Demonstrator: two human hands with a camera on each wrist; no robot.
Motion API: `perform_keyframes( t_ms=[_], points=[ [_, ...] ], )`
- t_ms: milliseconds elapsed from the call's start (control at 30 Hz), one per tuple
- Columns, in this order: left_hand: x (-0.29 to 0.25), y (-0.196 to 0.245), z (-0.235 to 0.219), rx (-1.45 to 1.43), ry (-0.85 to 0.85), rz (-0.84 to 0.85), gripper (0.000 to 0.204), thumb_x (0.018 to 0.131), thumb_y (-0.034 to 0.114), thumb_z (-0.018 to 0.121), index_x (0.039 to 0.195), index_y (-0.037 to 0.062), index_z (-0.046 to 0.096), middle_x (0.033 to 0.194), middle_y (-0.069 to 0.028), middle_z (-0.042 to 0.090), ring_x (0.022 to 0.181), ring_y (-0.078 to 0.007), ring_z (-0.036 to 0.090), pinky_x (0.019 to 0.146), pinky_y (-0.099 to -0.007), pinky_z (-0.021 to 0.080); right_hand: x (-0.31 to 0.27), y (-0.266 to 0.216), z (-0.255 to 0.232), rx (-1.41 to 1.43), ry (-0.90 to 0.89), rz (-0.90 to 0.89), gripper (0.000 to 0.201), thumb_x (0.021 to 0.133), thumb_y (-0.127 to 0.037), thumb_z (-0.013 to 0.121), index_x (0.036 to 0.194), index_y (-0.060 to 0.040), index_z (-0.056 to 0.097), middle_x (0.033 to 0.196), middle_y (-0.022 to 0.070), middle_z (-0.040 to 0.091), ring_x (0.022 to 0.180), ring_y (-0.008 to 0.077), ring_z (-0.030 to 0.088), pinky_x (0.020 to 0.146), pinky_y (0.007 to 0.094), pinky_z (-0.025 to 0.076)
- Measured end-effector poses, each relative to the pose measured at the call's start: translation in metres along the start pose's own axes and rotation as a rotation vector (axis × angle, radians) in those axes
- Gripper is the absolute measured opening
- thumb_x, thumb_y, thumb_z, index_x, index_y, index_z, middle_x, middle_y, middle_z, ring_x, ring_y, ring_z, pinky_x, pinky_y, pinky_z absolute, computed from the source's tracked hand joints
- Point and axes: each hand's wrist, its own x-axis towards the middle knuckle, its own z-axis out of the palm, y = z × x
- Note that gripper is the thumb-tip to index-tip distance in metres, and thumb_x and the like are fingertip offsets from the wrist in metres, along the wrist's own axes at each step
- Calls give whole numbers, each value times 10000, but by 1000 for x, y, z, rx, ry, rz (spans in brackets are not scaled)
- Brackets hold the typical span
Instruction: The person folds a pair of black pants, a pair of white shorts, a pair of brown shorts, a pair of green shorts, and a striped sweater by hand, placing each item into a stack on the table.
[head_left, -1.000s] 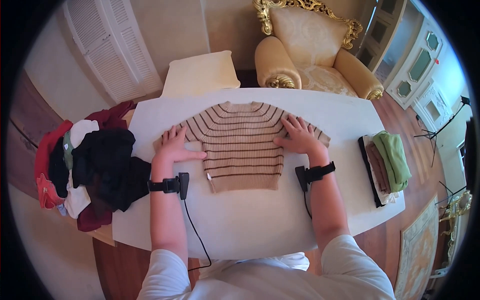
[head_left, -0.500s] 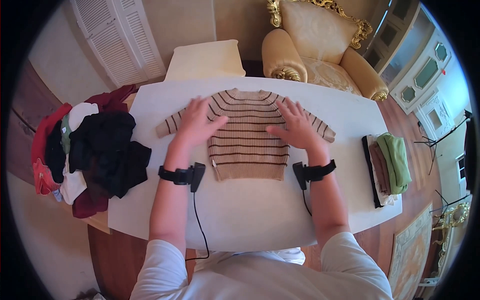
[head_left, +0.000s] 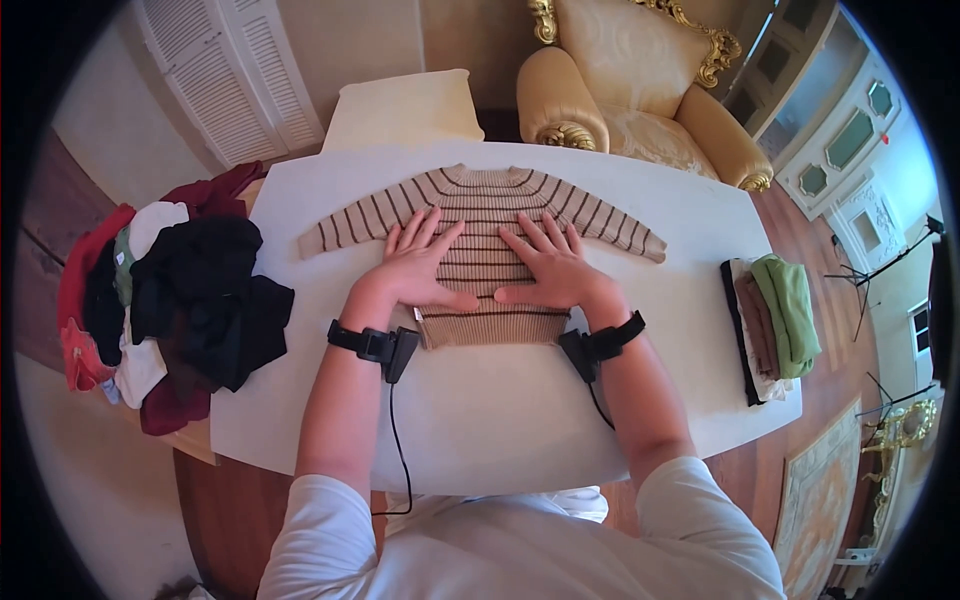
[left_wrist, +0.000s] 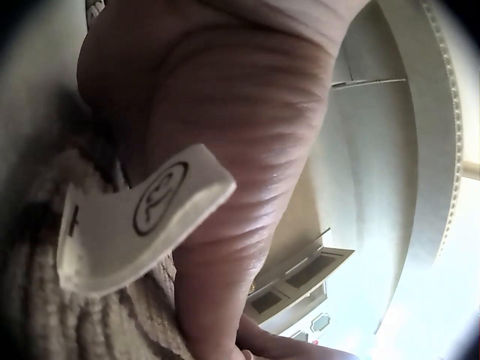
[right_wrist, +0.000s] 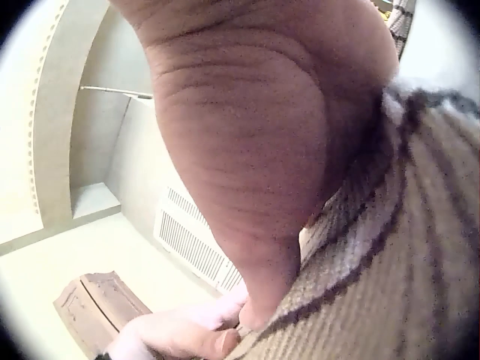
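Note:
A beige ribbed sweater (head_left: 490, 328) with dark brown stripes lies flat on the white table, its neck toward the far side and its sleeves spread to both sides. My left hand (head_left: 415, 270) rests on the left half of its body, fingers spread and straight. On the right half, my right hand (head_left: 550, 268) lies the same way. The thumbs point at each other over the lower middle. In the left wrist view, a white label (left_wrist: 142, 217) with a printed mark sticks up from the knit beside the left hand. The right wrist view shows the palm against the striped knit (right_wrist: 390, 247).
A loose heap of dark, red and white clothes (head_left: 205, 290) sits at the table's left. Folded garments (head_left: 785, 315), a green one among them, are stacked at the right edge. Beyond the white table (head_left: 480, 430) stand a cream stool (head_left: 400, 110) and a gold armchair (head_left: 640, 120).
Both hands have moved from the sleeves inward, first over the upper body of the sweater, then down onto its middle. The sleeves now lie uncovered, stretched out to the sides.

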Motion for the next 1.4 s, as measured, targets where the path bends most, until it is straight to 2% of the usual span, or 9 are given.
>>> perform_keyframes(
  t_ms=[200,467,667,767,1133,1267,1300,1367,1400],
  points=[
    [-13,-2,-4,37,-1,-45,1477,577,818,835,1715,206,121,1776,-185,-3,1645,-320,-48,1315,-489,-11,-11,17,3,-52,40,15,1021,923,-851,465,1700,-232,228,1762,179,148,1626,422,79,1305,558,57],
    [-42,-15,-1,102,1,40,1539,538,846,840,1712,164,114,1766,-222,-14,1629,-420,-28,1312,-506,38,-31,39,20,-124,229,-45,947,962,-838,382,1675,-219,312,1727,190,265,1598,432,200,1304,548,113],
    [-65,-17,-3,124,-38,115,1600,499,870,841,1708,128,101,1755,-257,-32,1619,-455,-40,1308,-525,34,-54,38,15,-183,193,-103,911,1003,-764,411,1677,-164,287,1722,220,246,1592,439,208,1302,546,125],
    [-79,-17,-1,125,-44,158,1617,489,870,846,1707,117,95,1749,-273,-34,1617,-459,-45,1306,-530,27,-65,41,18,-169,222,-127,922,975,-802,412,1674,-210,308,1720,193,276,1588,422,238,1291,566,166],
    [-92,-5,3,129,-68,168,1615,509,849,854,1702,80,83,1738,-307,-33,1616,-463,-62,1302,-524,10,-88,29,11,-200,116,-93,927,980,-772,440,1674,-173,299,1730,209,232,1593,433,206,1261,651,158],
    [-75,-6,0,54,-104,153,1593,494,874,832,1701,101,138,1756,-260,1,1617,-462,-18,1308,-525,59,-81,13,-9,-245,-39,-48,955,964,-774,476,1666,-147,308,1722,212,246,1580,430,243,1250,655,190],
    [-74,-2,-2,109,-8,177,1466,581,812,851,1675,66,221,1728,-273,166,1594,-458,162,1293,-504,197,-77,4,-26,-257,-135,-26,955,973,-779,453,1672,-148,290,1723,213,243,1583,428,242,1256,652,189],
    [-51,-8,4,-151,171,161,1306,681,739,844,1639,42,295,1670,-284,286,1549,-440,282,1264,-487,277,-66,-15,-65,-207,-302,15,925,983,-750,476,1654,-132,329,1702,209,295,1553,433,310,1248,647,234],
    [-42,-7,5,-282,248,158,1227,731,703,840,1621,30,331,1641,-290,345,1526,-432,342,1250,-478,317,-48,-11,-67,-119,-225,47,908,974,-732,509,1647,-145,346,1695,203,311,1557,423,306,1240,634,255]
  ],
)
